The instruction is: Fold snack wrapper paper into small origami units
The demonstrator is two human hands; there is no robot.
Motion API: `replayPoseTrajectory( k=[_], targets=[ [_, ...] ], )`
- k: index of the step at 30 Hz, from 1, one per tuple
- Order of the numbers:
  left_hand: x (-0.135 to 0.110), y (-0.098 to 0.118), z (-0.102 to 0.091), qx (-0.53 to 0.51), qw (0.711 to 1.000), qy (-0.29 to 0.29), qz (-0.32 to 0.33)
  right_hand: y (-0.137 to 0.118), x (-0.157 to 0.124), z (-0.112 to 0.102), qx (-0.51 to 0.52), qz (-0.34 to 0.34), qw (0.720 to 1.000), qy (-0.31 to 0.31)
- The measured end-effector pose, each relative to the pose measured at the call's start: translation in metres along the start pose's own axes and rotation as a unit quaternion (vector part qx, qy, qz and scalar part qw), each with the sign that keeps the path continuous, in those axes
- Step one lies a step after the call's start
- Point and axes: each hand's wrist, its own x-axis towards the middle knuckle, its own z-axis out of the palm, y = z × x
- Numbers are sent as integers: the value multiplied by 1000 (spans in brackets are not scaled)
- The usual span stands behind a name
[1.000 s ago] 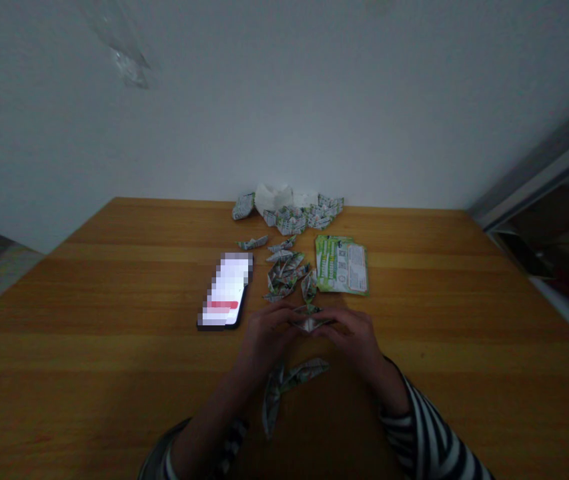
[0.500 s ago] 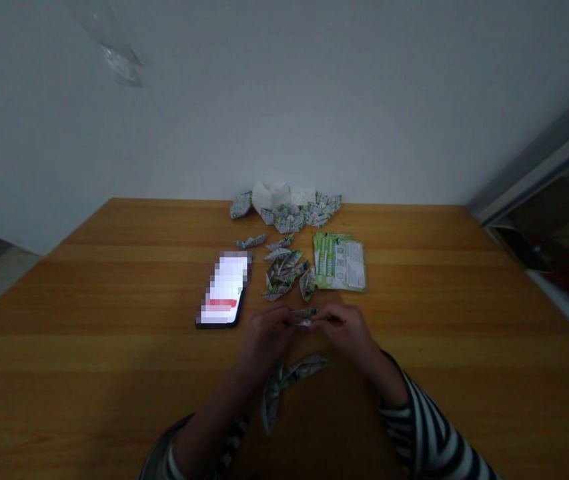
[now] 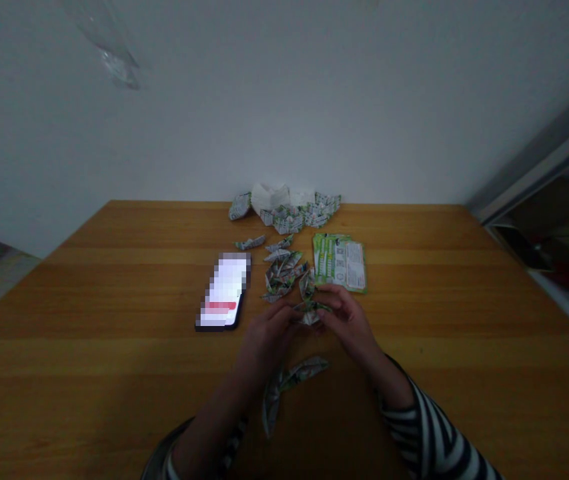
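Observation:
Between my hands is a small folded piece of printed paper (image 3: 309, 317), white and green. My left hand (image 3: 269, 333) pinches its left end. On the other side, my right hand (image 3: 347, 320) has its thumb and fingers around the right end, the index finger raised along the far edge. Close to the wrists lie two long folded paper strips (image 3: 305, 371), touching in a V. Just beyond my fingers sits a heap of folded paper pieces (image 3: 281, 273), with one more piece (image 3: 307, 283) standing near my right fingertips.
A lit phone (image 3: 225, 290) lies left of the heap. Flat green-and-white printed sheets (image 3: 349, 265) are stacked to the right. Crumpled paper and folded clusters (image 3: 287, 217) rest against the wall (image 3: 284, 100) at the wooden table's (image 3: 439, 280) far edge.
My right hand has opened its pinch somewhat and lifted its index finger over the folded paper. The paper now shows a wider, more spread shape. My left hand has barely shifted.

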Motion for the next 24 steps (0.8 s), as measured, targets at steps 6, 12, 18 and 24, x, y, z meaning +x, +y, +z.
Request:
replayPoseTrajectory(
  k=[6, 12, 18, 24],
  targets=[
    [-10, 1, 9, 63, 997, 7, 54, 4, -3, 4, 92, 103, 990, 7],
    [-10, 5, 9, 48, 997, -4, 60, 2, -7, 5, 135, 124, 983, 24],
    [-5, 17, 3, -38, 998, -42, 1, 2, -5, 5, 101, 97, 989, 54],
    [3, 12, 10, -39, 998, 9, -56, 7, -7, 15, 27, 55, 992, 107]
  ],
)
